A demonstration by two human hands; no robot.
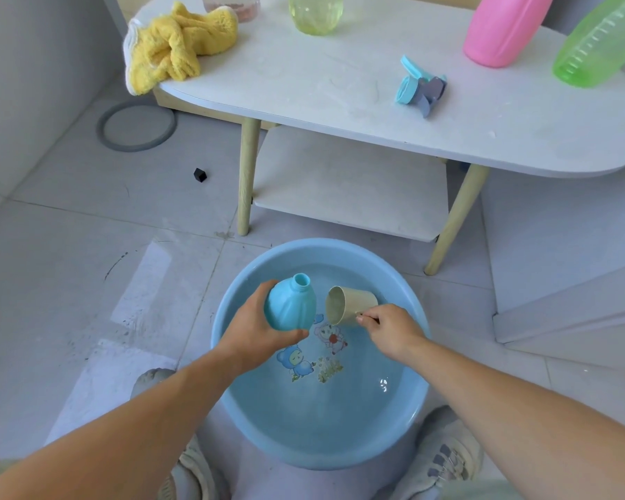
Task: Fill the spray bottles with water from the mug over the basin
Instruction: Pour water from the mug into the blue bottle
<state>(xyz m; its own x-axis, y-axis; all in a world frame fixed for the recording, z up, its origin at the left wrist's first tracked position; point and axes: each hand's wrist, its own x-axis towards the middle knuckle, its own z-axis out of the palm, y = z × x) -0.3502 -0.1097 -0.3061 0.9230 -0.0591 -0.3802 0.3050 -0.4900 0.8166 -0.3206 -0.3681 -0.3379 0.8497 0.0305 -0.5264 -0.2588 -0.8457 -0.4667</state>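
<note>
A light blue basin (408, 420) holding water stands on the floor between my feet. My left hand (258, 335) grips an uncapped blue spray bottle (291, 304) over the basin, its open neck tilted up and to the right. My right hand (388, 328) holds a beige mug (349, 304) by its handle, tipped on its side with its mouth facing the bottle. The mug's rim sits just right of the bottle's body, below its neck. No water stream is visible.
A white table (340, 84) stands beyond the basin with a blue spray head (421, 86), a pink bottle (502, 27), a green bottle (599, 41), a yellowish bottle (316, 12) and a yellow towel (177, 45). A grey ring (103, 133) and a small black cube (200, 175) lie on the floor.
</note>
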